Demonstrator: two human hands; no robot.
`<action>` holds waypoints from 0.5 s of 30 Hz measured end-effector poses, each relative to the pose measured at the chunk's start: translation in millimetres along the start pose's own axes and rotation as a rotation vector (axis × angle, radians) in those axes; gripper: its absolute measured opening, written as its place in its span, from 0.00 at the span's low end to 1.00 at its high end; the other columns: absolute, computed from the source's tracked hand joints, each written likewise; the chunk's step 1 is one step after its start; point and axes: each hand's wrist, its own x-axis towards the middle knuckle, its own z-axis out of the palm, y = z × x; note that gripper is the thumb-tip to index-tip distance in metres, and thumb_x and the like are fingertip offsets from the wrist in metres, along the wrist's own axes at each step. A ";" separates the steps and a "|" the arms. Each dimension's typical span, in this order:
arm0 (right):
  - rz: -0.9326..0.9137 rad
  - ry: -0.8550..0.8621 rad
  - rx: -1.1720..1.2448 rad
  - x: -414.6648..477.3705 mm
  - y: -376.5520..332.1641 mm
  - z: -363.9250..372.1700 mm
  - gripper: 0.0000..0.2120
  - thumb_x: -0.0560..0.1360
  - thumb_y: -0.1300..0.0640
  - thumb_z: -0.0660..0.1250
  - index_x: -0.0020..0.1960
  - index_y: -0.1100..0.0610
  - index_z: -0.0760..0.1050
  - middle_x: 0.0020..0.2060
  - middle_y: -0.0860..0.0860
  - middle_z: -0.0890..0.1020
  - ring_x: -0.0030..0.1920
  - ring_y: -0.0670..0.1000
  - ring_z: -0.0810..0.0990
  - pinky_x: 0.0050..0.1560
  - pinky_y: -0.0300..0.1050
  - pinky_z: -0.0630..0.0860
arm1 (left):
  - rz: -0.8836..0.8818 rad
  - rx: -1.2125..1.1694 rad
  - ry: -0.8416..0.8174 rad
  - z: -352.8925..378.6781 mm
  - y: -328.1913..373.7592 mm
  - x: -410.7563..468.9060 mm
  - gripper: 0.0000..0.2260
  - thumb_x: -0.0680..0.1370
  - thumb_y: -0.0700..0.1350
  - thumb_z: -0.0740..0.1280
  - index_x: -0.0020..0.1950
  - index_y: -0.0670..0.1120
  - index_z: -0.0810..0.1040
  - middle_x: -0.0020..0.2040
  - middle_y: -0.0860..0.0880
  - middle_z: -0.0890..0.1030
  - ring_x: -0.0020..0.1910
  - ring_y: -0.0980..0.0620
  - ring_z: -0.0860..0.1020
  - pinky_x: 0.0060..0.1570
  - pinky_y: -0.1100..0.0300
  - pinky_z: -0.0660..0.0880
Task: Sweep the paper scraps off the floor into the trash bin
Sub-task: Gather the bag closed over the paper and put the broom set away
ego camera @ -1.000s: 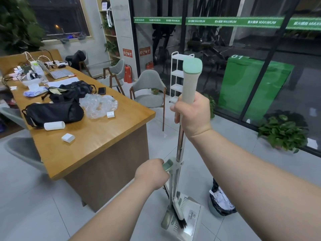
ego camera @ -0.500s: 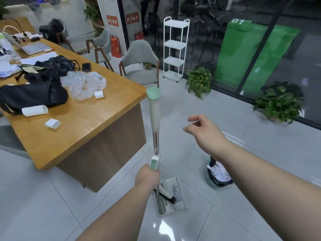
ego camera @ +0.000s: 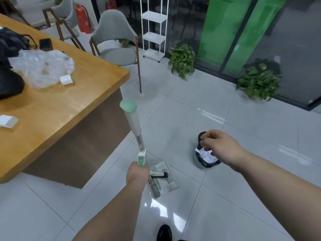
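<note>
Head: left hand (ego camera: 137, 174) grips dustpan (ego camera: 164, 186), between table edge (ego camera: 111, 96), trash bin (ego camera: 198, 160).

left hand (ego camera: 138, 174) clenched, right hand (ego camera: 220, 145) loose

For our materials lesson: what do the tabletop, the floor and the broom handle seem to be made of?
Tabletop: wood or wood-look laminate, orange-brown with a soft sheen. Floor: likely glazed ceramic tile, pale grey, glossy; grout lines and mirror-like light reflections show. Broom handle: a matte white plastic grip with a mint-green cap, above a thin, likely metal, shaft.
</note>
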 end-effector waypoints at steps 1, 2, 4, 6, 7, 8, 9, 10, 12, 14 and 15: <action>0.005 0.006 0.009 2.0 2.7 -0.1 0.04 0.74 0.55 0.69 0.48 0.51 0.80 0.48 0.55 0.85 0.41 0.59 0.80 0.41 0.51 0.73 | 0.003 0.019 -0.010 0.3 2.9 -0.1 0.06 0.78 0.46 0.62 0.48 0.45 0.74 0.38 0.45 0.78 0.31 0.45 0.76 0.35 0.58 0.72; 0.009 0.011 0.013 3.5 4.4 0.0 0.04 0.74 0.56 0.69 0.49 0.52 0.80 0.49 0.55 0.85 0.43 0.59 0.83 0.41 0.50 0.74 | 0.006 0.043 -0.021 0.6 5.8 -0.9 0.06 0.79 0.46 0.62 0.50 0.44 0.73 0.39 0.45 0.77 0.32 0.47 0.75 0.34 0.59 0.70; 0.014 0.014 0.022 4.6 6.8 -1.6 0.05 0.74 0.56 0.69 0.49 0.52 0.80 0.48 0.54 0.85 0.45 0.55 0.84 0.41 0.50 0.75 | 0.012 0.099 -0.041 3.2 8.6 -2.1 0.08 0.80 0.45 0.62 0.55 0.42 0.73 0.42 0.45 0.77 0.33 0.48 0.74 0.32 0.59 0.67; 0.023 0.021 0.037 4.3 9.6 -5.8 0.05 0.74 0.56 0.69 0.49 0.52 0.80 0.47 0.54 0.85 0.43 0.53 0.83 0.42 0.50 0.76 | 0.020 0.149 -0.063 4.2 12.1 -7.6 0.12 0.80 0.47 0.62 0.59 0.41 0.71 0.47 0.44 0.77 0.37 0.47 0.76 0.34 0.57 0.71; 0.025 0.027 0.041 3.1 11.0 -9.2 0.05 0.74 0.57 0.69 0.50 0.53 0.80 0.46 0.53 0.85 0.43 0.52 0.83 0.44 0.49 0.76 | 0.023 0.169 -0.064 4.8 14.1 -10.2 0.14 0.80 0.49 0.63 0.61 0.41 0.71 0.50 0.44 0.78 0.42 0.44 0.78 0.39 0.55 0.75; 0.028 0.033 0.049 1.7 13.1 -12.5 0.05 0.75 0.57 0.69 0.50 0.54 0.80 0.46 0.52 0.85 0.43 0.51 0.82 0.46 0.49 0.77 | 0.020 0.198 -0.061 4.4 16.0 -14.1 0.17 0.79 0.52 0.65 0.61 0.42 0.71 0.54 0.43 0.77 0.49 0.42 0.79 0.45 0.53 0.78; 0.033 0.040 0.059 -0.3 15.5 -15.9 0.05 0.75 0.58 0.69 0.50 0.55 0.79 0.45 0.52 0.85 0.42 0.51 0.82 0.46 0.48 0.76 | 0.022 0.242 -0.044 4.1 17.9 -18.5 0.19 0.78 0.54 0.66 0.62 0.42 0.71 0.57 0.43 0.76 0.55 0.41 0.77 0.51 0.50 0.79; 0.040 0.046 0.072 -2.6 18.2 -20.1 0.05 0.75 0.58 0.68 0.51 0.56 0.79 0.44 0.53 0.84 0.41 0.51 0.81 0.46 0.48 0.76 | 0.024 0.286 -0.015 3.6 20.4 -25.9 0.21 0.77 0.54 0.66 0.63 0.43 0.71 0.60 0.43 0.74 0.61 0.41 0.74 0.55 0.49 0.77; 0.056 0.064 0.091 -7.0 24.8 -29.6 0.06 0.75 0.60 0.67 0.51 0.62 0.78 0.41 0.54 0.82 0.39 0.53 0.79 0.42 0.46 0.74 | 0.064 0.323 0.050 3.2 25.4 -46.9 0.24 0.76 0.54 0.67 0.67 0.44 0.68 0.65 0.44 0.69 0.66 0.43 0.68 0.62 0.49 0.73; 0.088 0.074 0.120 -10.8 34.6 -40.4 0.07 0.76 0.63 0.65 0.47 0.68 0.71 0.39 0.56 0.77 0.35 0.52 0.77 0.35 0.41 0.74 | 0.132 0.279 0.043 8.9 28.2 -74.3 0.26 0.75 0.54 0.68 0.69 0.45 0.67 0.67 0.45 0.67 0.68 0.44 0.65 0.65 0.51 0.69; 0.107 0.075 0.136 -12.1 41.0 -45.7 0.07 0.76 0.63 0.64 0.46 0.67 0.70 0.39 0.56 0.76 0.34 0.51 0.77 0.33 0.39 0.73 | 0.191 0.265 -0.005 14.3 29.3 -87.6 0.26 0.75 0.54 0.69 0.69 0.46 0.68 0.67 0.46 0.67 0.68 0.44 0.66 0.66 0.52 0.67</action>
